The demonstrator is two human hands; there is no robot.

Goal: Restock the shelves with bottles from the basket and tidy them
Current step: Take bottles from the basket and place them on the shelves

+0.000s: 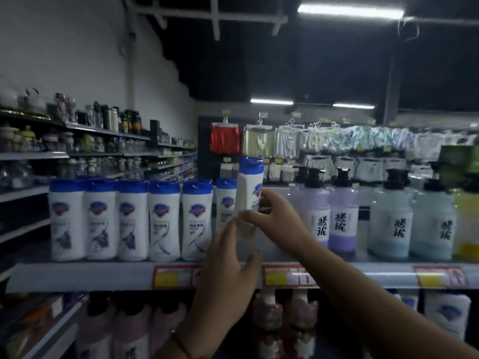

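White bottles with blue caps [132,218] already stand in a row along the left stretch of the shelf [77,277], close to its front edge, so restocking looks well under way. One more white bottle [249,186] is lifted and tilted above the gap between that row and the pump bottles [342,216] to the right. The right hand [274,220] pinches its lower part, fingers curled round it. The left hand [228,278] reaches up from below, fingertips at the bottle's base; whether it grips is unclear. The basket is out of view, so what remains cannot be judged.
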